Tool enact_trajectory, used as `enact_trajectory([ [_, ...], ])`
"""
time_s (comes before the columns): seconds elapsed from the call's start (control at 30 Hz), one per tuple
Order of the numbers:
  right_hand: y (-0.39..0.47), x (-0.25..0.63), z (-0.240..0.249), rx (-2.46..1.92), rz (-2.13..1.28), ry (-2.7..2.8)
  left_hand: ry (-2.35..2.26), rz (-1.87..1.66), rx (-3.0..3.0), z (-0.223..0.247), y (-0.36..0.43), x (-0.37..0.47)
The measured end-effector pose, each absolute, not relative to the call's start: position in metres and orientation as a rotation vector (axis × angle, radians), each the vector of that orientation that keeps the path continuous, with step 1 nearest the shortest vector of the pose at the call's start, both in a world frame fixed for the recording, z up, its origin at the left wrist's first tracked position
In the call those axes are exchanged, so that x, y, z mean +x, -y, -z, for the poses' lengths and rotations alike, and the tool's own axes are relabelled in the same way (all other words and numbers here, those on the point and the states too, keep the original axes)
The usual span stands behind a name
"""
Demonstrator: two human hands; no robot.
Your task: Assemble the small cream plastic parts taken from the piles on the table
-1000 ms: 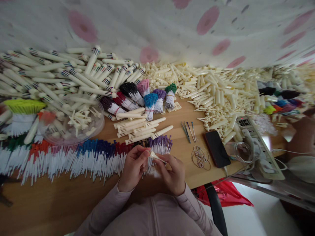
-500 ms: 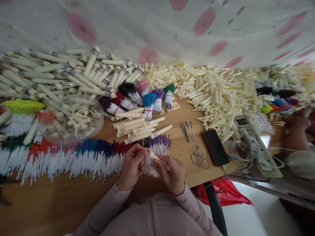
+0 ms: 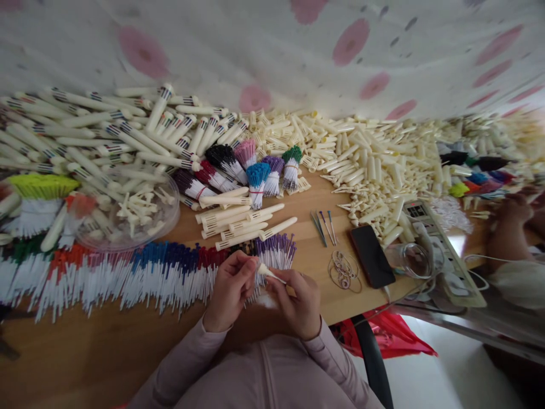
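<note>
My right hand [image 3: 298,298] is closed round a small cream plastic part [image 3: 264,270] with a pointed stem, its wider end facing left. Close beside that end, my left hand [image 3: 232,287] is pinched; whatever lies between its fingertips is too small to name. Behind both hands are purple-tipped white refills [image 3: 276,250]. A long row of refills with coloured tips [image 3: 166,278] runs off to the left. Several cream pen barrels [image 3: 242,224] lie just beyond the hands.
Bundled refills [image 3: 258,179], a clear tub [image 3: 123,244] and heaps of cream parts [image 3: 366,153] fill the back. Tweezers [image 3: 318,227], rubber bands [image 3: 344,270], a phone [image 3: 373,257] and a power strip [image 3: 447,255] lie right. Another person's arm [image 3: 508,230] shows far right.
The cream part and my left fingertips are slightly closer together. Otherwise only the camera view has shifted a little.
</note>
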State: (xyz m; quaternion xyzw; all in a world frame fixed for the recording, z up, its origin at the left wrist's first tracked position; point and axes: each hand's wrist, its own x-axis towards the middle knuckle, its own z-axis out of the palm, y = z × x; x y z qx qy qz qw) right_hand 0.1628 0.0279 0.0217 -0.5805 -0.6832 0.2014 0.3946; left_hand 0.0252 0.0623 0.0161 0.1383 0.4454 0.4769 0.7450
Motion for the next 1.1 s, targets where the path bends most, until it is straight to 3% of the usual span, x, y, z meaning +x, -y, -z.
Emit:
enact_trajectory([
  [0.5, -0.0257, 0.1625, -0.0243, -1.437, -0.754, 1.702, -0.992, -1.052, 0.386, -0.0133, -0.0602, 0.0249],
  [0.73, -0.0238, 0.1548, -0.0247, -1.421, -1.261, 1.337, -0.989, -1.022, 0.425, -0.0125, -0.0594, 0.0236],
  [0.93, -0.0239, 0.1564, -0.0197, -1.455, -1.014, 1.462, -0.994, -1.025, 0.431, -0.0099, -0.0592, 0.0223],
  [1.1, -0.0246, 0.1586, -0.0263, -1.387, -1.065, 1.533, -0.98, -1.004, 0.462, -0.0096, -0.0565, 0.0222],
])
